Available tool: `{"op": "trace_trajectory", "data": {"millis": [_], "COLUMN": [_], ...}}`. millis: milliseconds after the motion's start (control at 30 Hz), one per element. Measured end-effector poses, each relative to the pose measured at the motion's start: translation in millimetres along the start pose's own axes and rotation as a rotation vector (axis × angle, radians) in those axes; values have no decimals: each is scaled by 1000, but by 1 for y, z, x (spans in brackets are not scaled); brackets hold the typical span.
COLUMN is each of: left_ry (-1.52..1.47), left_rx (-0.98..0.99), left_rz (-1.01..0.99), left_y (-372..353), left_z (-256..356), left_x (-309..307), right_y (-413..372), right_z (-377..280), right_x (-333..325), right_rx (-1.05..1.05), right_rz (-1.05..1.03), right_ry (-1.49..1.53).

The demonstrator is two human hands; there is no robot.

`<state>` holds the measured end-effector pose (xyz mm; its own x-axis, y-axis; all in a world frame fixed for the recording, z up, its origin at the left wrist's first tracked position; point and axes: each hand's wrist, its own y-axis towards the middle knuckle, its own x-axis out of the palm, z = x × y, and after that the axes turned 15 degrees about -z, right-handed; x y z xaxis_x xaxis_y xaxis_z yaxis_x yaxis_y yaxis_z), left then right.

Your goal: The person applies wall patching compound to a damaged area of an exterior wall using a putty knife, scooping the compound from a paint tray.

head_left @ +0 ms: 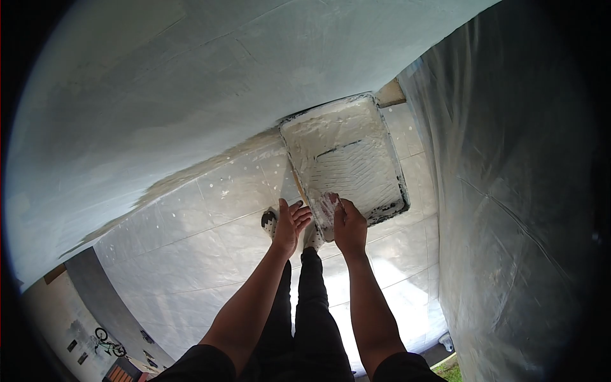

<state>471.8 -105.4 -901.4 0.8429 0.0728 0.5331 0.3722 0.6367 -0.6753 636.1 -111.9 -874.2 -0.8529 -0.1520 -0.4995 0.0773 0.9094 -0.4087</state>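
Paint tray (356,162) likely caught drips beneath the paint-smeared wad (328,210) the right hand (351,229) clutched; left hand (290,226) spread open alongside.

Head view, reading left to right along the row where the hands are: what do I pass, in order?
Painted wall → tiled floor → left hand → right hand → plastic sheet.
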Motion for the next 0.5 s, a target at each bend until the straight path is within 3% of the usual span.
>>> {"op": "trace_trajectory", "data": {"millis": [200, 367, 500], "left_ry": [-19, -24, -7], "left_rx": [-2, -4, 5], "left_rz": [10, 13, 16], "left_y": [1, 0, 0], "left_z": [-3, -2, -3], "left_x": [-1, 2, 3], "right_y": [-6, -9, -4], "right_z": [10, -4, 6], "right_x": [6, 0, -4], "right_rx": [-59, 29, -15], "right_rz": [6, -65, -31], "right_ry": [-79, 54, 51]}}
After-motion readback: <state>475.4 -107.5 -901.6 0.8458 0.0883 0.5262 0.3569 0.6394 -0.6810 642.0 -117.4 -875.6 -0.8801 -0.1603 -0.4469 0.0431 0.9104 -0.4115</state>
